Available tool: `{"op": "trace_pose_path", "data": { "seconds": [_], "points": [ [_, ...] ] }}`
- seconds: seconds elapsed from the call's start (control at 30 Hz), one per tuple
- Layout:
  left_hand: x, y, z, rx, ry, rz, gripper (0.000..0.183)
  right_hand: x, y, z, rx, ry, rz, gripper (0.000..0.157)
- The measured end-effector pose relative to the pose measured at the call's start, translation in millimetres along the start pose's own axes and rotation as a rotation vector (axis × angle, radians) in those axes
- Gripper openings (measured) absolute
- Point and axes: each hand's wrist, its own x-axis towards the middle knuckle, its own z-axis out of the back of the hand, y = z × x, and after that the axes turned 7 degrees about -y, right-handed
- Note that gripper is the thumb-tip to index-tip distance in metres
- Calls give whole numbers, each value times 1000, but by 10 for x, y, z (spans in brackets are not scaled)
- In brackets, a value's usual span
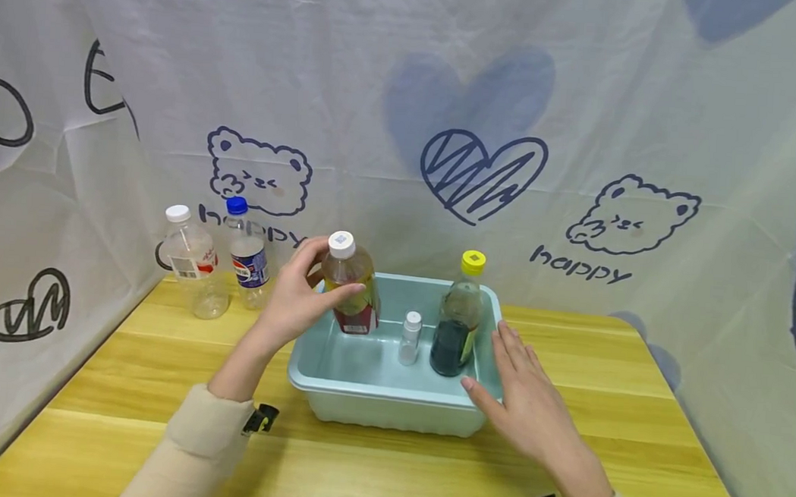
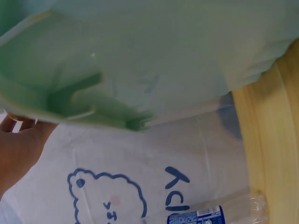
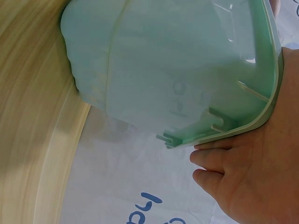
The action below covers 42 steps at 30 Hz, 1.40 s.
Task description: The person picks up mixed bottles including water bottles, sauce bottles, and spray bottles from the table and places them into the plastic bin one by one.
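Observation:
My left hand point(image 1: 292, 295) grips a clear bottle point(image 1: 359, 318) with a white cap and a red and yellow label, thumb across its front. The bottle is upright over the left part of a pale blue-green plastic basin point(image 1: 389, 390). Inside that basin stand a small clear vial point(image 1: 409, 344) with a white cap and a yellow-capped bottle point(image 1: 452, 347) of dark liquid. My right hand point(image 1: 528, 401) lies along the basin's right rim, fingers straight and thumb spread. In the right wrist view the hand point(image 3: 247, 177) is against the basin's rim point(image 3: 275, 88), holding nothing.
Two empty clear bottles stand left of the basin: one with a white cap point(image 1: 194, 270), one with a blue cap and blue label point(image 1: 249, 266). The basin rests on a wooden table point(image 1: 357, 474). A white printed curtain point(image 1: 352, 101) hangs behind and at both sides.

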Motion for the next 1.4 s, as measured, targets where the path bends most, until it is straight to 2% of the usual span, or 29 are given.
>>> {"op": "trace_pose_path", "data": {
  "seconds": [0.23, 0.4, 0.67, 1.0, 1.4],
  "points": [
    [35, 79, -116, 78, 86, 56, 67, 0, 5, 4, -3, 1, -1, 91],
    [61, 149, -169, 142, 140, 72, 66, -12, 20, 19, -4, -3, 7, 89],
    [102, 247, -178, 197, 207, 83, 63, -13, 22, 15, -10, -14, 16, 89],
    [137, 335, -206, 279, 281, 119, 69, -15, 14, 21, -11, -6, 6, 89],
    [184, 392, -211, 338, 359, 106, 74, -5, 17, 10, -5, -5, 4, 89]
  ]
}}
